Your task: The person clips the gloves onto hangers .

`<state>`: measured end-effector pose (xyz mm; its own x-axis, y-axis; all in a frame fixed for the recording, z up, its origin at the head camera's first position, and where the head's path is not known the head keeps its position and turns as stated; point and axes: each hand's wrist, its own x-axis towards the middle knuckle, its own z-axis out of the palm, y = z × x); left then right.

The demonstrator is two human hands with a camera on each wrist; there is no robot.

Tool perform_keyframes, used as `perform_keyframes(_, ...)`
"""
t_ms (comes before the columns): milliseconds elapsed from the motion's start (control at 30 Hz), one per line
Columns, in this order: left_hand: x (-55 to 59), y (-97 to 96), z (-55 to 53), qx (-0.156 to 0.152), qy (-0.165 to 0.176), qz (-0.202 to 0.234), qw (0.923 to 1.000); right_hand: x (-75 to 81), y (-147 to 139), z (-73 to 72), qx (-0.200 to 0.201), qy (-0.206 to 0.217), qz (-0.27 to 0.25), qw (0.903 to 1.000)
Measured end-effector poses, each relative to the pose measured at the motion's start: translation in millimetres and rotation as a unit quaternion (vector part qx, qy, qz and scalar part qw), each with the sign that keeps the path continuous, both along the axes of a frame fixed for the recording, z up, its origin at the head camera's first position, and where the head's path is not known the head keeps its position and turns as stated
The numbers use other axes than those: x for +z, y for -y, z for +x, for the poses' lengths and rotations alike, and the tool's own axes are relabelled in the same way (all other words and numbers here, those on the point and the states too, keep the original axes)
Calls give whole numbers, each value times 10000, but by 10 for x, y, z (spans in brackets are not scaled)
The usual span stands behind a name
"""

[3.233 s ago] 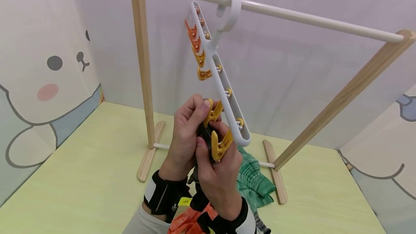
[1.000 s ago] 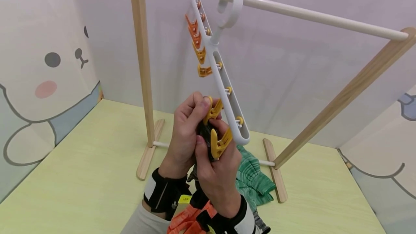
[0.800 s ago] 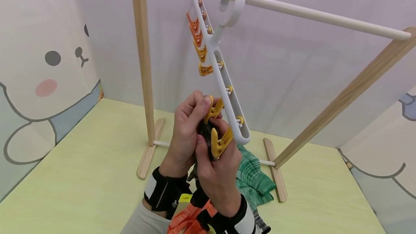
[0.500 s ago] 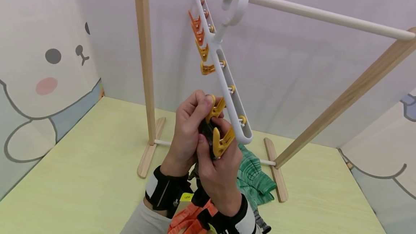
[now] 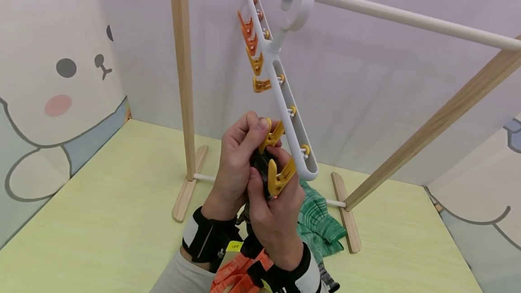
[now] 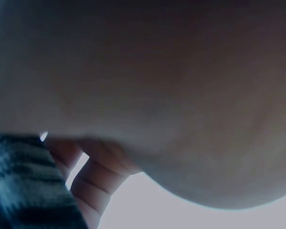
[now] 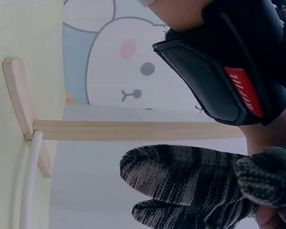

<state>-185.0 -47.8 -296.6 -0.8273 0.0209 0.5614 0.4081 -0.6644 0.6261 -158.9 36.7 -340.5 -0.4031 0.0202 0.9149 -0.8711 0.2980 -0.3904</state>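
Observation:
My left hand (image 5: 238, 162) pinches a yellow clothespin (image 5: 272, 138) between thumb and fingers, below the near half of a white clip hanger (image 5: 285, 116). Just beneath, my right hand (image 5: 277, 211) grips the dark top of a black-and-grey striped knit sock (image 7: 181, 174), its thumb pressed on the fabric. The sock's rounded ends hang down in the right wrist view. Another yellow clothespin (image 5: 281, 177) lies against my right hand's fingers. A blurred palm fills most of the left wrist view, with striped knit at its lower left.
The hanger hooks over the white bar (image 5: 374, 10) of a wooden rack (image 5: 185, 80). Orange clothespins (image 5: 249, 40) and more yellow ones hang on its far half. Green striped knitwear (image 5: 319, 223) lies on the pale yellow table (image 5: 118, 202). Orange knitwear (image 5: 236, 275) shows below my wrists.
The rack's bar and hanger have shifted up and slightly right in the head view, and my hands drift the same way a little. Both hands keep the same grip.

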Motion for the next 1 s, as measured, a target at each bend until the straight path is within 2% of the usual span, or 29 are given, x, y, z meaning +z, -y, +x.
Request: perform_keyframes(1000,5,-4,3,61,93,-36,9999,-17,-5,-8,-18,77,18,10000)
